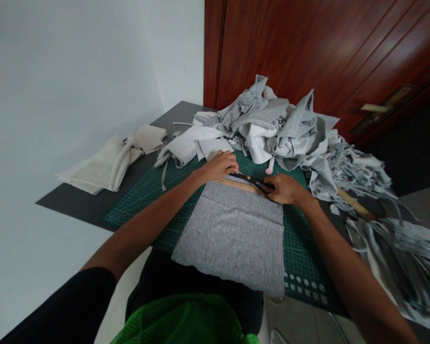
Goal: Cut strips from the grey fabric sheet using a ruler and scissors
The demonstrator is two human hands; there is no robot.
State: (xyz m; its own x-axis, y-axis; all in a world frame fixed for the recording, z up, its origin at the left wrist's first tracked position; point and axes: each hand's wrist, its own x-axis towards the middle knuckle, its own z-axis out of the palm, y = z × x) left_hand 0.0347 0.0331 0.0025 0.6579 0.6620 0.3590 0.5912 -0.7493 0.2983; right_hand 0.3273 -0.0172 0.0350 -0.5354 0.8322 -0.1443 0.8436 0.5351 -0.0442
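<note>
A piece of heather-grey knit fabric (236, 234) lies across the green cutting mat (301, 234) and hangs over the near table edge. Along its far edge rests a wooden ruler (241, 185). My right hand (281, 188) is closed around the handles of black scissors (249, 177), whose blades point left along that far edge. At the blade tips, my left hand (220, 166) has its fingers curled down on the far left corner of the fabric; the fingertips are partly hidden.
A big heap of grey and white fabric scraps (272, 124) fills the far side, against a wooden door (308, 48). Folded cream cloth (111, 162) lies left on the dark table (71, 200). Grey strips (397, 263) pile up at right. A pink-tipped white object (270, 167) sits beyond the scissors.
</note>
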